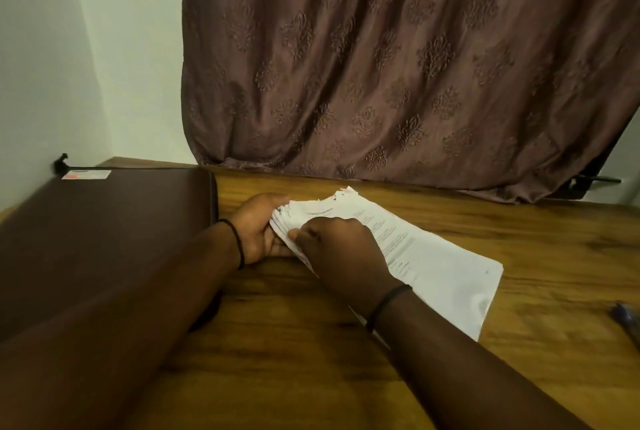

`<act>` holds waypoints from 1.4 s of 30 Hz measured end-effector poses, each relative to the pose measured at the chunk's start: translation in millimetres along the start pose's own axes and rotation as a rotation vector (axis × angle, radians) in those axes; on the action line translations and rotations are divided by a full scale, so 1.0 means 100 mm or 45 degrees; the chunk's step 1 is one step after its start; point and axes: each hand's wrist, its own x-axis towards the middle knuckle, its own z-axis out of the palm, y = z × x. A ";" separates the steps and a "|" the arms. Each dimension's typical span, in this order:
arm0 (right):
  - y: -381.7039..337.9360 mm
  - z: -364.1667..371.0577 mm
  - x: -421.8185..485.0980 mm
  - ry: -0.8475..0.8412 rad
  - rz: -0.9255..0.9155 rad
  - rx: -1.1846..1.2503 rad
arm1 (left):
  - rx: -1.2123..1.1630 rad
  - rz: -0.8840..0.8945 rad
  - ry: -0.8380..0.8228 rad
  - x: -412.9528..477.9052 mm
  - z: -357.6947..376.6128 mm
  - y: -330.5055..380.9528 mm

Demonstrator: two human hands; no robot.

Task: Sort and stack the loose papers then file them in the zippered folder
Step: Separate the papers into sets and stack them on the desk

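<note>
Gripping the paper stack [440, 261] at its end was my left hand [258, 230] — my right hand [343, 251] pinched the edge, zippered folder [104, 242] just beside.

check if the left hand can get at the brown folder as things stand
Probably yes. The folder lies flat right beside the left hand, with nothing between them. But the hand grips the end of the paper stack and would have to let go first.

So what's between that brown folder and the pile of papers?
In the head view, just the left hand, gripping the end of the papers, and a strip of bare wooden table beside the folder.
</note>
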 end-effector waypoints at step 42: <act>-0.12 -0.04 -0.05 0.198 0.200 -0.056 | -0.076 0.075 -0.160 -0.02 -0.02 -0.07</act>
